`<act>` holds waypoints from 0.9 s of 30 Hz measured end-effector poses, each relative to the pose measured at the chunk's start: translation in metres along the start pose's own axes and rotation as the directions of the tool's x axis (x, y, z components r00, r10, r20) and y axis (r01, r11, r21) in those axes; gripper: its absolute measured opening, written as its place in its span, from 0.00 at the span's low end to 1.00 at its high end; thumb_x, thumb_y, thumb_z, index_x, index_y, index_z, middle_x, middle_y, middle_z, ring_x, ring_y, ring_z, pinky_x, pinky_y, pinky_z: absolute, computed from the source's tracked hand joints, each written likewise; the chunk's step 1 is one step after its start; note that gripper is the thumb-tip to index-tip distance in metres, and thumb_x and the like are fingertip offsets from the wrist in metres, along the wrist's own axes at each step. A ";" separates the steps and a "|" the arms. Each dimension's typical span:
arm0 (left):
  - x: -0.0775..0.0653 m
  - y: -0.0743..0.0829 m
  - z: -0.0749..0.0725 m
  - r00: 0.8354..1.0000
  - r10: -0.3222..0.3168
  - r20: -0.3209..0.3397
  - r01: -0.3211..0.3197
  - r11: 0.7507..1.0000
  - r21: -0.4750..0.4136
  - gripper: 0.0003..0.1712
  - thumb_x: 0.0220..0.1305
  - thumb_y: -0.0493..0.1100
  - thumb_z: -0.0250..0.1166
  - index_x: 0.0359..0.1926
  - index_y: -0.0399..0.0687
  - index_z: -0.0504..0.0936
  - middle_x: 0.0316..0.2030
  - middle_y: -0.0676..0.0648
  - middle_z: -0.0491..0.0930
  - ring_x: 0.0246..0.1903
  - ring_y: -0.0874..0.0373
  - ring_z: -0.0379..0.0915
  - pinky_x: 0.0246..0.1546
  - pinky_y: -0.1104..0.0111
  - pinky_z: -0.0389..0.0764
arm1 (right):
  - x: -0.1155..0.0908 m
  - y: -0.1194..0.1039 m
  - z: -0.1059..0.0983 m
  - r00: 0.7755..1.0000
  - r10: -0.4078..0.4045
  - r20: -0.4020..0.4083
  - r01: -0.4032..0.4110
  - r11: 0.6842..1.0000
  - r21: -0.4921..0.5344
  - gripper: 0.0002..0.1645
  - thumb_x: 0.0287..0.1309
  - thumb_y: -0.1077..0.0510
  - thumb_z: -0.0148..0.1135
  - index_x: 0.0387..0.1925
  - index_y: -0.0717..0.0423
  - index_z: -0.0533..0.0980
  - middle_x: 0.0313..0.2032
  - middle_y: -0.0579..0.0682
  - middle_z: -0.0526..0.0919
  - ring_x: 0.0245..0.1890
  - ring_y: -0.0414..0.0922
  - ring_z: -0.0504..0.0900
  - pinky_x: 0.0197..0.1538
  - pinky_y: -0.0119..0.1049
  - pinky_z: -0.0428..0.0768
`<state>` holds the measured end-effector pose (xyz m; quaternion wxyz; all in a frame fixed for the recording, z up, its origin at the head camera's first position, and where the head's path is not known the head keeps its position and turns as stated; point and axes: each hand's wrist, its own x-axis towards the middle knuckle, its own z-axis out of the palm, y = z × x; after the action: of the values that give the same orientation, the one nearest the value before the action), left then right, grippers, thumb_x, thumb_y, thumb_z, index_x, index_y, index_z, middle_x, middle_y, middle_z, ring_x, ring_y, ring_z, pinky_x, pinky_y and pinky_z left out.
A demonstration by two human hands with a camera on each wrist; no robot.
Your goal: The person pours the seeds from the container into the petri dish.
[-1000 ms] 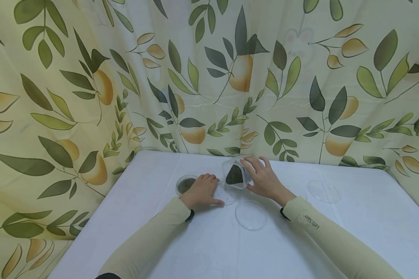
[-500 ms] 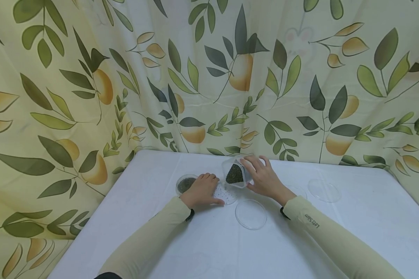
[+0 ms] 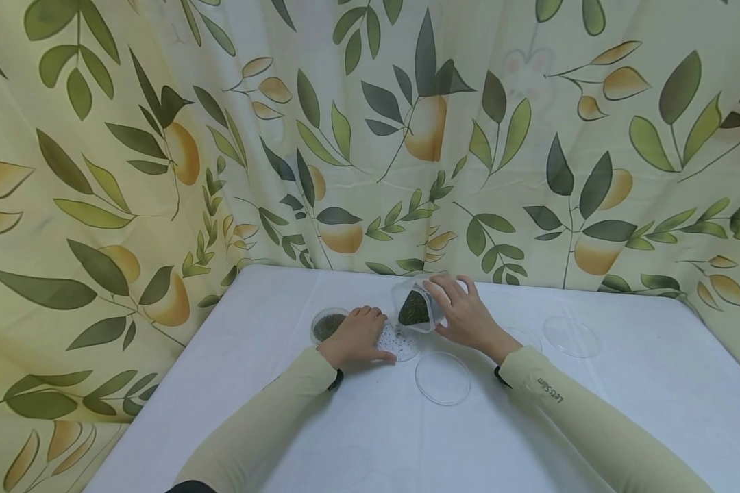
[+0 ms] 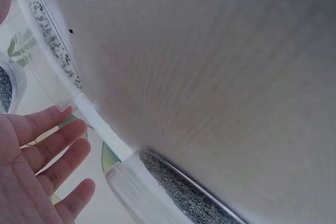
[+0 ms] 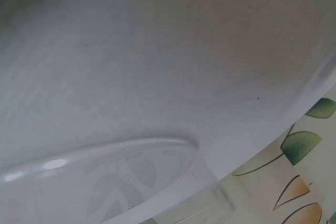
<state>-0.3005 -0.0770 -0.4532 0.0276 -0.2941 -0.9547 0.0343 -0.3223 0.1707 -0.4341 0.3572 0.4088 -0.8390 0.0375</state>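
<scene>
My right hand (image 3: 465, 318) grips a clear plastic tub (image 3: 434, 325) and holds it tilted over the table, its mouth toward the left. Dark green granules (image 3: 414, 309) have slid toward the lower side. Below the mouth lies a clear petri dish (image 3: 403, 349), its floor sprinkled with dark specks. My left hand (image 3: 354, 339) holds this dish at its edge between thumb and index finger; the other fingers (image 4: 73, 153) are spread in the left wrist view. A second petri dish (image 3: 328, 325), covered with the same granules, sits left of the hand, partly hidden by it.
A clear round lid (image 3: 442, 378) lies in front of the tub. Two more clear round pieces rest at the right, one (image 3: 524, 339) partly behind the right wrist, the other (image 3: 572, 337) farther out. A leaf-patterned curtain (image 3: 370, 137) hangs behind the white table (image 3: 419, 452).
More dark specks have gathered in the dish under the tub. Both hands and the tilted tub stay almost where they were.
</scene>
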 end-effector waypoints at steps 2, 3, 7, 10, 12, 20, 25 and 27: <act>0.000 0.000 0.001 1.000 0.002 -0.002 -0.002 1.000 -0.003 0.50 0.48 0.77 0.57 0.60 0.45 0.71 0.56 0.47 0.73 0.56 0.53 0.67 0.61 0.61 0.67 | 0.000 0.000 0.001 1.000 -0.004 -0.006 0.004 1.000 -0.004 0.59 0.22 0.52 0.82 0.61 0.56 0.63 0.56 0.59 0.71 0.58 0.54 0.68 0.56 0.57 0.66; 0.000 -0.001 0.001 1.000 0.003 -0.006 -0.003 1.000 -0.003 0.50 0.48 0.77 0.57 0.60 0.45 0.71 0.56 0.47 0.73 0.56 0.53 0.67 0.61 0.61 0.67 | 0.000 0.001 0.001 1.000 -0.006 -0.010 0.006 1.000 -0.004 0.59 0.22 0.52 0.82 0.61 0.56 0.63 0.56 0.59 0.71 0.58 0.54 0.68 0.56 0.57 0.66; 0.000 -0.001 0.002 1.000 0.011 -0.022 -0.010 1.000 0.001 0.50 0.48 0.77 0.57 0.59 0.44 0.71 0.55 0.47 0.73 0.56 0.53 0.67 0.61 0.61 0.67 | -0.001 0.001 0.002 1.000 -0.011 -0.023 0.011 1.000 -0.009 0.59 0.21 0.52 0.82 0.61 0.57 0.62 0.55 0.60 0.71 0.58 0.54 0.68 0.56 0.57 0.67; 0.000 -0.001 0.003 1.000 0.014 -0.026 -0.014 1.000 0.002 0.50 0.48 0.77 0.57 0.59 0.44 0.71 0.55 0.47 0.73 0.56 0.54 0.68 0.61 0.61 0.67 | -0.001 0.002 0.002 1.000 -0.012 -0.027 0.012 1.000 -0.013 0.59 0.21 0.52 0.82 0.60 0.56 0.62 0.55 0.60 0.71 0.57 0.54 0.69 0.56 0.57 0.67; -0.001 -0.001 0.002 1.000 0.014 -0.023 -0.014 1.000 -0.002 0.50 0.48 0.77 0.57 0.60 0.44 0.71 0.55 0.47 0.73 0.56 0.54 0.67 0.62 0.61 0.67 | -0.001 0.002 0.001 1.000 -0.012 -0.028 0.012 1.000 -0.013 0.59 0.20 0.52 0.81 0.60 0.56 0.62 0.55 0.60 0.71 0.57 0.54 0.69 0.55 0.57 0.67; 0.000 -0.001 0.002 1.000 0.002 0.002 -0.002 1.000 -0.022 0.51 0.48 0.77 0.57 0.61 0.44 0.70 0.57 0.46 0.72 0.58 0.53 0.66 0.64 0.61 0.65 | 0.000 0.002 0.001 1.000 -0.014 -0.028 0.013 1.000 -0.009 0.59 0.20 0.51 0.82 0.60 0.57 0.63 0.56 0.60 0.70 0.57 0.54 0.68 0.55 0.57 0.67; 0.000 -0.002 0.003 1.000 -0.001 0.000 0.001 1.000 -0.017 0.50 0.48 0.77 0.57 0.61 0.45 0.70 0.57 0.47 0.72 0.58 0.53 0.66 0.63 0.61 0.66 | 0.000 0.002 0.001 0.999 -0.017 -0.039 0.017 1.000 -0.011 0.59 0.20 0.52 0.82 0.60 0.57 0.63 0.55 0.60 0.71 0.57 0.54 0.69 0.55 0.57 0.68; 0.001 -0.002 0.004 1.000 -0.001 -0.003 0.001 1.000 -0.015 0.51 0.48 0.77 0.57 0.61 0.45 0.70 0.57 0.47 0.72 0.58 0.54 0.66 0.63 0.61 0.66 | 0.000 0.001 0.001 0.999 -0.018 -0.041 0.017 1.000 -0.012 0.59 0.20 0.52 0.82 0.60 0.57 0.63 0.55 0.60 0.71 0.57 0.54 0.69 0.55 0.57 0.68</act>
<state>-0.3022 -0.0782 -0.4566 0.0268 -0.2939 -0.9551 0.0268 -0.3241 0.1711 -0.4344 0.3769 0.4132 -0.8281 0.0380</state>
